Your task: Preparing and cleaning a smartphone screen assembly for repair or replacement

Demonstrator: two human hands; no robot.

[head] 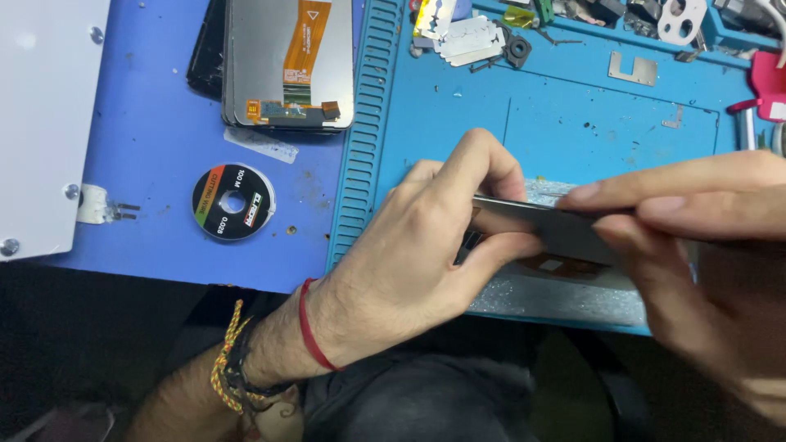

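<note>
- We see our left hand curled around the left end of a thin dark panel, thumb below and fingers folded over its upper edge, so the grip is closed on it.
- Our right hand pinches the same panel from the right, fingers stretched along its top edge and thumb beneath; this hand too is closed on the panel.
- The panel is tilted on edge between both hands, lifted just above a silvery sheet that lies on the blue work mat near the mat's front edge.
- We cannot tell whether the panel's lower edge touches the sheet, since our hands hide it.
- A red thread and a braided band circle our left wrist.
- On the blue table left of the mat lies a stack of phone screens face down, with an orange flex strip on the top one.
- A small black spool of cutting wire rests near that stack, well apart from our hands.
- Razor blades and small metal parts lie along the mat's far edge.
- A white board covers the table's left end.
</note>
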